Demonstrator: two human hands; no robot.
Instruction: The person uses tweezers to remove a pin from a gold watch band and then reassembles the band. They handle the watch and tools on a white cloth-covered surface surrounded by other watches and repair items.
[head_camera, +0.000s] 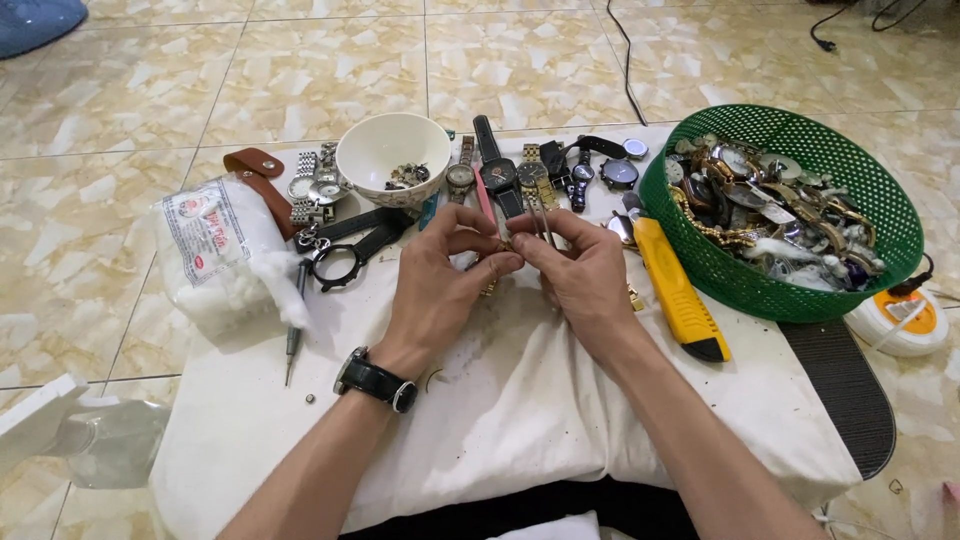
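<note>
Two bare forearms enter from the lower edge and meet over a white cloth (520, 400) spread across a low work surface on a marbled tile floor (120, 120). A black wristwatch (376, 381) is worn on the left wrist.

At the far left a clear bag of cotton wool (215, 255) is seen, with a thin screwdriver (295, 330) lying beside it and a brown leather strap (262, 172) behind. A white bowl (393, 152) holding small metal parts stands further right, with black straps (362, 238) in front of it.

The left hand (440, 290) is curled, its thumb and fingertips pressed together on a small gold-coloured watch part (505, 243), which is held above the cloth, between both hands. The right hand (580, 275) is closed in the same way, pinching the same part together with metal tweezers (540, 215), whose prongs stand up above the fingers. What exactly the tiny part is cannot be told.

Behind the hands a row of wristwatches (520, 175) is laid out. Just right of the right hand a yellow utility knife (678, 290) lies on the cloth. A green plastic basket (790, 290) heaped with watches stands beyond it, and a round white and orange case (905, 320) sits at the far right.
</note>
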